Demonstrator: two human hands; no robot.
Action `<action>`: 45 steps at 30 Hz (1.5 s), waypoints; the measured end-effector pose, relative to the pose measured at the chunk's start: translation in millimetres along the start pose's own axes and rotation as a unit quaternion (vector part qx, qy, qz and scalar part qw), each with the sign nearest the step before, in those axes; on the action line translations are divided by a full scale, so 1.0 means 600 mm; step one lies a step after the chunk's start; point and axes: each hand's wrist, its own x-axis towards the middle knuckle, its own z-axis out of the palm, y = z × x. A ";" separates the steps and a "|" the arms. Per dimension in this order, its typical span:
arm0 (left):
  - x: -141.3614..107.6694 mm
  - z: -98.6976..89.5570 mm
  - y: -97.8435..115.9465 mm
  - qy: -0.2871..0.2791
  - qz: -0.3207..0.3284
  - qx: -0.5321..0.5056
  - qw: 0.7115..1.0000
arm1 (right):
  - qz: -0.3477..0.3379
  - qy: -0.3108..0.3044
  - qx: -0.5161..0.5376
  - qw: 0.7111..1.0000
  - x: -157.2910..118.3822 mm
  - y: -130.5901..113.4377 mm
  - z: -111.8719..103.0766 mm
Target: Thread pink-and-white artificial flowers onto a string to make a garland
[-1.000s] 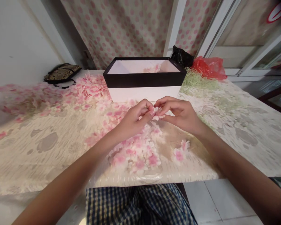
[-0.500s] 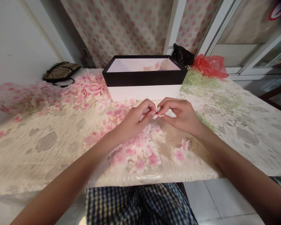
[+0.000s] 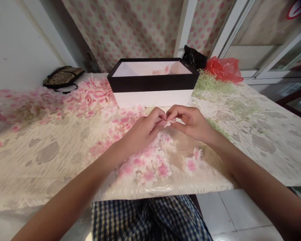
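My left hand point(image 3: 146, 130) and my right hand point(image 3: 190, 122) meet in front of the box, fingertips pinched together on one small pale pink flower point(image 3: 168, 123). Below and left of them, many pink and white artificial blossoms point(image 3: 147, 167) lie spread on the patterned tablecloth. A pair of blossoms point(image 3: 192, 164) sits apart, below my right hand. Behind the hands stands a black-rimmed white box point(image 3: 153, 98), with some pink flowers point(image 3: 163, 70) visible inside it.
A larger heap of pink petals point(image 3: 92, 92) spreads over the left back of the table point(image 3: 65, 167), near a patterned bag point(image 3: 62, 76). Green shredded strands point(image 3: 213, 82), a black plastic bag point(image 3: 194, 57) and a red plastic bag point(image 3: 225, 68) lie at the back right.
My fingertips have drawn closer together around the small flower, which is now more covered. The view has shifted slightly.
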 end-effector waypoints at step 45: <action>0.013 -0.010 0.000 0.014 -0.120 -0.221 0.968 | -0.037 0.025 0.005 0.999 -0.005 -0.002 0.007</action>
